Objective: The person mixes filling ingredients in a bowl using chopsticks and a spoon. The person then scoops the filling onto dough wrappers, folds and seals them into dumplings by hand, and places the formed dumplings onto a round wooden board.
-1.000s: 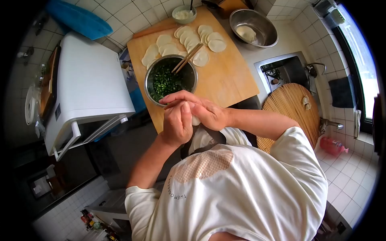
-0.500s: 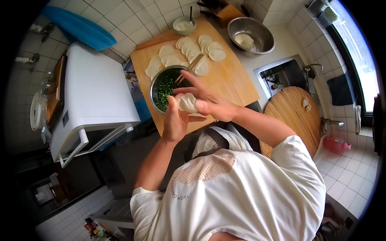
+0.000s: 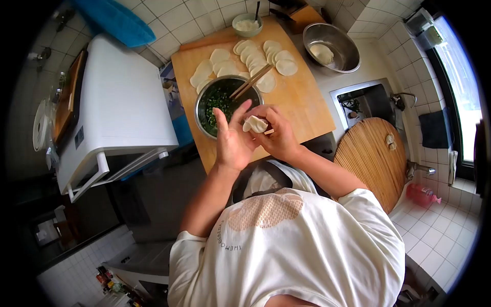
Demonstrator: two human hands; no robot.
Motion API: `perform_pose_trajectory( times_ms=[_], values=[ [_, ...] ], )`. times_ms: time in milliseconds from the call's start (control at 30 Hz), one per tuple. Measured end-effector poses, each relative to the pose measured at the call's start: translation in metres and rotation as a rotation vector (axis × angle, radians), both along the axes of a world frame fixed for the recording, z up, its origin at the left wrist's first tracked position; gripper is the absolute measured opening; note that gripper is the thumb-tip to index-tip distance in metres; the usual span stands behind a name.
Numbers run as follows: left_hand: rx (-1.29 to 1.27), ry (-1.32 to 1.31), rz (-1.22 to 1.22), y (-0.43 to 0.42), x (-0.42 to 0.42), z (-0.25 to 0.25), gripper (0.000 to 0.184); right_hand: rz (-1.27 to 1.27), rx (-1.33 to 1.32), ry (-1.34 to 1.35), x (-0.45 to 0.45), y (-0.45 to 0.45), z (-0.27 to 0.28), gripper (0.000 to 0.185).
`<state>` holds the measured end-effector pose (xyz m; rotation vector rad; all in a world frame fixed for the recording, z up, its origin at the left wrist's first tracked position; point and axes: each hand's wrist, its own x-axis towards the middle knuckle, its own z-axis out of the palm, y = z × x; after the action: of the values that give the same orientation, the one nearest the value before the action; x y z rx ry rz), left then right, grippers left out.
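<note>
A folded white dumpling (image 3: 254, 124) is pinched between the fingers of my right hand (image 3: 280, 134), above the front edge of the wooden board (image 3: 302, 110). My left hand (image 3: 232, 143) is beside it, palm up with fingers spread, holding nothing. Just beyond my hands, a steel bowl (image 3: 201, 113) contains chopped green filling (image 3: 219, 105), with chopsticks (image 3: 251, 81) resting across its rim. Several round dough wrappers (image 3: 249, 55) lie overlapping behind the bowl.
A small bowl of white stuff (image 3: 247, 25) stands at the board's back. To the right are a steel basin (image 3: 356, 59) holding dough, a sink (image 3: 376, 102), and a round slatted lid (image 3: 371, 163) carrying dumplings. A white appliance (image 3: 120, 97) is on the left.
My hands were clasped together, then parted to show the dumpling. It is now in my right hand's fingers, and my left hand has opened away from it.
</note>
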<state>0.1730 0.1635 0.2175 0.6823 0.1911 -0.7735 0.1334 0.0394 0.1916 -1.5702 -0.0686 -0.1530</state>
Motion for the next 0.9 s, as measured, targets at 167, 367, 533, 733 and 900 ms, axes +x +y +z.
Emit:
perform_pose_trajectory(
  times_ms=[167,367,533,733,900],
  values=[
    [0.027,-0.026,0.016,-0.002,0.001,-0.010,0.079,-0.056,-0.367,-0.272,-0.001,-0.012,0.005,0.040],
    [0.122,-0.125,-0.035,-0.013,0.002,-0.015,0.075,-0.079,-0.342,-0.296,-0.003,-0.021,-0.006,0.032],
    [0.155,-0.107,-0.064,-0.029,-0.001,-0.017,0.073,-0.120,-0.313,-0.260,-0.010,-0.031,-0.015,0.021],
    [0.225,-0.085,-0.054,-0.050,-0.006,-0.018,0.074,-0.220,-0.317,-0.220,-0.017,-0.046,-0.017,0.013],
    [0.092,0.011,-0.148,-0.060,-0.010,-0.027,0.075,-0.238,-0.286,-0.120,-0.027,-0.064,-0.024,0.015]
  ],
)
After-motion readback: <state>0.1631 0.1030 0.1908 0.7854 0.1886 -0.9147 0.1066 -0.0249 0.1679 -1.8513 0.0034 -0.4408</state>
